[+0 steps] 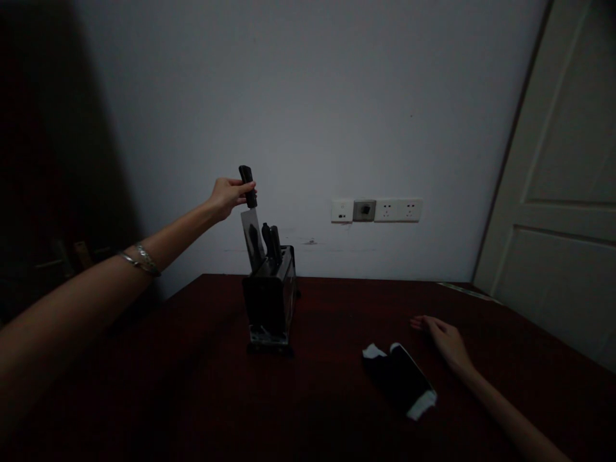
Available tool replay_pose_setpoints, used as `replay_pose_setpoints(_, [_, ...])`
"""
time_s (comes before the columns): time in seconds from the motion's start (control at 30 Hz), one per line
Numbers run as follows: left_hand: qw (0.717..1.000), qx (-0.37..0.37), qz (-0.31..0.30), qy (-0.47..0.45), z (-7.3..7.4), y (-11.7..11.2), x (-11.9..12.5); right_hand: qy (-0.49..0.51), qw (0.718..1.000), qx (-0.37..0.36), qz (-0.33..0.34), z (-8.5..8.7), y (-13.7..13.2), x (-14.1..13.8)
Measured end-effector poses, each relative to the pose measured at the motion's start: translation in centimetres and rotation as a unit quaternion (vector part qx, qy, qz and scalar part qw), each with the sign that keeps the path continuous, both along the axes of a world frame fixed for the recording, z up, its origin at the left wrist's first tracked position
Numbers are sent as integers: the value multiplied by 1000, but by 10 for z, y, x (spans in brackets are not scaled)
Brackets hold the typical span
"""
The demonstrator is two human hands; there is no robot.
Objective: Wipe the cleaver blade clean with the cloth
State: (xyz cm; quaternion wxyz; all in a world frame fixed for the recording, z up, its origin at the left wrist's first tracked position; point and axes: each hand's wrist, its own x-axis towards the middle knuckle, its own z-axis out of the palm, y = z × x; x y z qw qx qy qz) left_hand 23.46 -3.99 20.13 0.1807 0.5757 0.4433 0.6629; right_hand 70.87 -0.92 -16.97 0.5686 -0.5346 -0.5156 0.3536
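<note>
My left hand (234, 194) grips the black handle of a cleaver (252, 234) between thumb and fingers. Its broad blade points down, with the lower end inside the slot of a black knife block (269, 301). A couple of other black-handled tools (271, 240) stand in the block beside the blade. On the right side of the table, my right hand (445, 341) rests on its edge with the fingers loosely extended and nothing in them. Nearest to it lies a black, flat item (402, 378) with white ragged ends; its kind is unclear.
The dark red table (332, 321) reaches back to a pale wall (308, 128). Low on that wall is a row of sockets and switches (376, 210). A panelled white door (558, 192) stands at the right, and the left side is in deep shadow.
</note>
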Motion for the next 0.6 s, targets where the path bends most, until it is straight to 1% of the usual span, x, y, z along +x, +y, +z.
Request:
replay_pose_setpoints(0.13, [1000, -5, 2, 3, -6, -2, -3, -12, 1000, -7, 2, 6, -5, -2])
replay_pose_setpoints(0.23, [1000, -20, -1, 7, -10, -5, -3, -3, 1000, -11, 7, 7, -6, -3])
replay_pose_setpoints(0.4, [999, -37, -4, 2, -19, -6, -5, 21, 1000, -11, 15, -1, 1, 0])
replay_pose_setpoints(0.5, [999, -38, -2, -2, -25, -5, -6, 18, 999, -16, 23, -5, 4, 3])
replay_pose_setpoints(0.6, [999, -39, -12, 1, -33, -7, -5, 9, 999, -13, 29, -6, 4, 4])
